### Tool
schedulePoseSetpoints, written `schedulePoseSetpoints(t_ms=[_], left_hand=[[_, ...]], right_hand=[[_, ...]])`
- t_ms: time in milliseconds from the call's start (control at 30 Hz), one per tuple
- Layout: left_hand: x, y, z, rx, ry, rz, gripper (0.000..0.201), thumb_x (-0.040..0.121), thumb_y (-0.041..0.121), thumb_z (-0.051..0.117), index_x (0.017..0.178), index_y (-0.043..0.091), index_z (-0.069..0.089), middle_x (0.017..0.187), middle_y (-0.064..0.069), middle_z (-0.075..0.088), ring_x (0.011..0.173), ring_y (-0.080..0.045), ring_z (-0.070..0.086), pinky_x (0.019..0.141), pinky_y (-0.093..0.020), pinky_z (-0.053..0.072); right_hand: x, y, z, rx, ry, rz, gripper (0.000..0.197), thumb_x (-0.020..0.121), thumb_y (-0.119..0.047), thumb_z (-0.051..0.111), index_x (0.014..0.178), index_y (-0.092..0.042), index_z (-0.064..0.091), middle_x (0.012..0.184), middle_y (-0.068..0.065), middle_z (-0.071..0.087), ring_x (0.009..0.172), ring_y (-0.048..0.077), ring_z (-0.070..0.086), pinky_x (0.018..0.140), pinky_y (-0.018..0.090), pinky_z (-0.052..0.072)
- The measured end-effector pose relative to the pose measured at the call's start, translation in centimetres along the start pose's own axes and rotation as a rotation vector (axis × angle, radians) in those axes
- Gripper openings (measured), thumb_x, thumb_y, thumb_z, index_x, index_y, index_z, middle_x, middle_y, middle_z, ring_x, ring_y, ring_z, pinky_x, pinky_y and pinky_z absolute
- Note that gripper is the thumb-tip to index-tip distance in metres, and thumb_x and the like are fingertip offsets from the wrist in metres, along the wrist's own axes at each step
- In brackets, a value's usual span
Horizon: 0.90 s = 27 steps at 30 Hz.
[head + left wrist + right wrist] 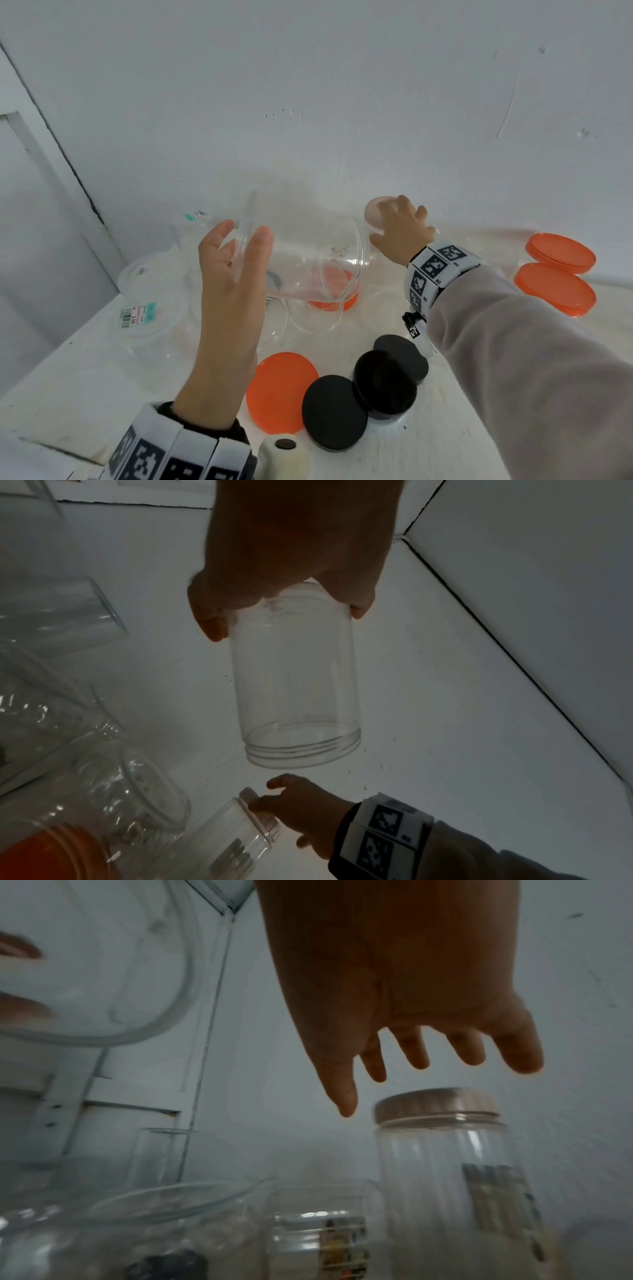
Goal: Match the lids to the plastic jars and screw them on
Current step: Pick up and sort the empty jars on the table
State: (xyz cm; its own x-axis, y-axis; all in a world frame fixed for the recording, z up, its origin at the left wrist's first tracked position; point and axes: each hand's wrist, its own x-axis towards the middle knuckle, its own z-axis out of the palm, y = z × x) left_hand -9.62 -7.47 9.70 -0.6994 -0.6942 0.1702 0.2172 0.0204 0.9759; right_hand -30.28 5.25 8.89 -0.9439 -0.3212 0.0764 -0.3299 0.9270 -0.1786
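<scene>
My left hand (pixel 243 240) grips a clear lidless jar (pixel 308 260) by its base and holds it sideways in the air, its threaded mouth (pixel 301 748) pointing right. At the back, my right hand (pixel 397 219) hovers with spread fingers over the pale pink lid (pixel 373 212) of a ribbed clear jar (pixel 445 1177); in the right wrist view the fingertips (pixel 347 1107) hang just above and beside that lid (pixel 435 1104), gripping nothing. Loose lids lie on the white table: one orange lid (pixel 281 390) and three black lids (pixel 334 416) in front, two orange lids (pixel 558 270) at the right.
Several clear lidless jars and tubs with price labels (pixel 150 301) crowd the left and middle of the table (pixel 445 445). Another orange lid (pixel 334 294) lies under the held jar. A white wall (pixel 342 102) stands close behind. A cream roll (pixel 284 448) sits at the near edge.
</scene>
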Motion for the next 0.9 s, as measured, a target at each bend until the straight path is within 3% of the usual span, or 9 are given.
schedulePoseSetpoints(t_ms=[133, 200, 267, 333, 433, 533, 733, 800, 900], left_hand=[[-0.1, -0.5, 0.0, -0.021, -0.001, -0.019, 0.072, 0.070, 0.070, 0.045, 0.135, 0.038, 0.038, 0.132, 0.010, 0.049, 0.118, -0.005, 0.050, 0.079, -0.018, 0.039], [-0.3, -0.7, 0.1, -0.027, -0.003, -0.032, 0.071, 0.071, 0.072, 0.043, 0.133, 0.038, 0.039, 0.129, 0.012, 0.050, 0.119, -0.006, 0.050, 0.080, -0.019, 0.039], [-0.5, -0.9, 0.2, -0.041, -0.009, -0.069, 0.072, 0.066, 0.078, 0.044, 0.129, 0.042, 0.040, 0.131, 0.012, 0.050, 0.122, -0.009, 0.049, 0.083, -0.021, 0.038], [-0.7, -1.1, 0.3, -0.055, -0.017, -0.101, 0.076, 0.059, 0.083, 0.045, 0.125, 0.044, 0.040, 0.126, 0.016, 0.053, 0.121, -0.009, 0.050, 0.093, -0.027, 0.040], [-0.9, -1.3, 0.3, -0.058, -0.031, -0.131, 0.074, 0.062, 0.081, 0.047, 0.124, 0.040, 0.041, 0.104, 0.017, 0.060, 0.107, -0.008, 0.059, 0.104, -0.043, 0.041], [-1.1, -1.6, 0.2, -0.059, -0.065, -0.163, 0.090, 0.056, 0.080, 0.053, 0.133, 0.034, 0.039, 0.117, 0.003, 0.059, 0.108, -0.013, 0.061, 0.101, -0.046, 0.045], [-1.5, -2.0, 0.1, -0.122, -0.142, -0.195, 0.091, 0.056, 0.072, 0.059, 0.137, 0.035, 0.038, 0.128, -0.003, 0.056, 0.114, -0.018, 0.060, 0.096, -0.046, 0.050], [-1.5, -2.1, 0.0, -0.163, -0.153, -0.207, 0.090, 0.058, 0.069, 0.060, 0.137, 0.034, 0.038, 0.131, -0.003, 0.054, 0.115, -0.020, 0.059, 0.096, -0.048, 0.050], [-1.5, -2.3, -0.2, -0.202, -0.184, -0.212, 0.085, 0.061, 0.065, 0.059, 0.138, 0.034, 0.039, 0.135, -0.004, 0.052, 0.118, -0.024, 0.057, 0.095, -0.049, 0.051]], right_hand=[[-2.2, -1.3, 0.0, -0.102, 0.159, -0.161, 0.033, 0.094, -0.015, 0.050, 0.126, -0.009, 0.045, 0.134, 0.013, 0.039, 0.126, 0.039, 0.035, 0.098, 0.045, 0.037], [-2.8, -1.5, 0.6, -0.122, 0.088, -0.221, 0.009, 0.092, -0.009, 0.045, 0.094, -0.006, 0.053, 0.101, 0.009, 0.052, 0.104, 0.031, 0.050, 0.083, 0.037, 0.044], [-3.1, -1.2, 1.7, -0.125, -0.132, -0.220, 0.021, 0.092, -0.009, 0.045, 0.072, -0.010, 0.047, 0.079, 0.004, 0.050, 0.087, 0.026, 0.056, 0.074, 0.032, 0.047], [-3.2, -0.6, 2.8, -0.126, -0.319, -0.194, 0.014, 0.093, -0.018, 0.054, 0.090, -0.007, 0.061, 0.094, 0.006, 0.062, 0.095, 0.024, 0.061, 0.085, 0.032, 0.051], [-3.1, 0.2, 4.6, -0.043, -0.440, -0.059, 0.038, 0.090, -0.027, 0.064, 0.121, -0.005, 0.060, 0.119, 0.009, 0.063, 0.109, 0.024, 0.060, 0.097, 0.034, 0.048], [-2.4, 1.0, 6.1, -0.023, -0.506, 0.018, 0.051, 0.088, -0.034, 0.067, 0.130, -0.008, 0.055, 0.126, 0.009, 0.060, 0.114, 0.024, 0.058, 0.095, 0.031, 0.046], [-0.5, 3.1, 8.9, -0.040, -0.490, 0.129, 0.069, 0.055, -0.058, 0.082, 0.113, -0.027, 0.062, 0.078, -0.010, 0.049, 0.067, 0.012, 0.050, 0.070, 0.033, 0.043], [0.3, 3.7, 9.9, -0.071, -0.489, 0.181, 0.079, 0.043, -0.062, 0.082, 0.109, -0.032, 0.053, 0.077, -0.008, 0.040, 0.072, 0.016, 0.047, 0.068, 0.035, 0.040], [0.8, 3.7, 10.7, -0.109, -0.524, 0.144, 0.092, 0.045, -0.063, 0.081, 0.121, -0.023, 0.049, 0.078, -0.005, 0.043, 0.080, 0.021, 0.049, 0.070, 0.035, 0.042]])
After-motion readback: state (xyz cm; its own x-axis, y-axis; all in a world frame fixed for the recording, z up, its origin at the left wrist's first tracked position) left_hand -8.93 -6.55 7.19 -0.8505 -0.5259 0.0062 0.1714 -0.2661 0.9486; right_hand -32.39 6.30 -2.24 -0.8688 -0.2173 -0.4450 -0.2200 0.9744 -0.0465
